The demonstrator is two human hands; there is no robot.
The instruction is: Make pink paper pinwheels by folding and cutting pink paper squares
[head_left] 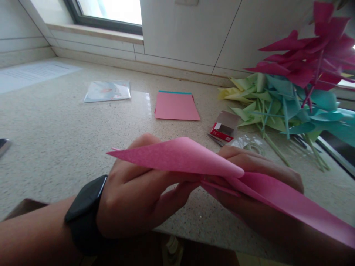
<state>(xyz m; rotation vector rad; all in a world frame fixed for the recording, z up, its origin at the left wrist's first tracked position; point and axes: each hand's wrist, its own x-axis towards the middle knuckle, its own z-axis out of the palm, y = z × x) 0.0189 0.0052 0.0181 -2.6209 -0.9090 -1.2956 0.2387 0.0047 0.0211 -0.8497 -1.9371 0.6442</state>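
Our left hand (130, 195) and right hand (257, 177) pinch a half-curled pink paper (194, 159); finished pinwheels (291, 96) pile nearby, spare sheets (176, 106) remain.

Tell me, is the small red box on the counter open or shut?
Open: the red box lies on the counter with its flap lifted.

Daylight from the overexposed window (111, 9) at top, glare patch on the speckled counter (141, 101) below it, near hands and pink paper (180, 157) dim and softly blurred, wide-angle bowing at edges, pinwheels (302, 70) at right smeared.
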